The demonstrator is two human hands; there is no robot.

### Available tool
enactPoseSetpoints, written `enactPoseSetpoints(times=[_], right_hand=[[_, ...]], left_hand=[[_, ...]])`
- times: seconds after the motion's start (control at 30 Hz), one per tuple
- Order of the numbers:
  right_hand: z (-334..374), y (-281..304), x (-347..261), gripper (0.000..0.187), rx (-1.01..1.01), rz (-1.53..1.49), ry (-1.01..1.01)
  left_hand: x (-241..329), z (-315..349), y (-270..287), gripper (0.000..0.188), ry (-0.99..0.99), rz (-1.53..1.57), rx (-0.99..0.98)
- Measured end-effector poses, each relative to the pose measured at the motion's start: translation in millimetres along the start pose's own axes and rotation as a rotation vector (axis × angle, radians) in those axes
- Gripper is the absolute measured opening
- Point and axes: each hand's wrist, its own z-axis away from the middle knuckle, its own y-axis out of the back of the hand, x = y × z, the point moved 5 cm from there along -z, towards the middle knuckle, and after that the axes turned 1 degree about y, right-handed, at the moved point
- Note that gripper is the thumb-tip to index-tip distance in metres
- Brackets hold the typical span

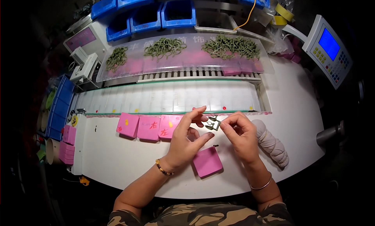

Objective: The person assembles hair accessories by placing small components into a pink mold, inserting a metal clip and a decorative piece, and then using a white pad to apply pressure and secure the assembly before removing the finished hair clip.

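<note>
1. The left hand point(186, 142) is half-curled, its thumb and forefinger pinched narrow on the small pale metal buckle pieces point(213, 123); its other fingers fan loosely above.
2. The right hand point(241, 134) closes in from the other side, its fingertips point(223, 126) nipping the same small pieces, so both hands hold them between them, lifted just above the white curved worktable point(117, 159).
3. To do this well, I judge the grip should stay at the very fingertips, with the pieces turned so their faces remain in sight and the wrists steadied near the table.
4. The buckle pieces sit just beyond the left hand's thumb tip and right at the right hand's forefinger, between the two hands.
5. A square pink foam pad point(207, 162) lies on the table just below and between the wrists; a row of three pink pads point(148, 127) lies just to the left of the left hand.
6. A twisted pale cloth bundle point(272, 143) rests just to the right of the right hand.
</note>
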Motion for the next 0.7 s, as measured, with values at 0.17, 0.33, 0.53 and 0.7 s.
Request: enactPoseSetpoints(times=[0.17,0.33,0.53,0.7], right_hand=[[-3.7,3.7,-3.0,0.005,0.056,0.040,0.042],[-5.9,4.0,-8.1,0.004,0.068,0.089,0.089],[-12.2,11.2,-10.8,0.004,0.047,0.188,0.089],[-45.3,18.1,-35.1,0.012,-0.304,0.499,0.121]], left_hand=[[-4.7,-1.4,2.1,0.056,0.166,0.190,-0.024],[-3.5,-2.5,2.6,0.046,0.192,0.242,-0.018],[-1.3,-1.6,5.1,0.037,0.261,0.194,-0.004],[-13.2,2.4,15.8,0.029,0.280,0.274,0.112]])
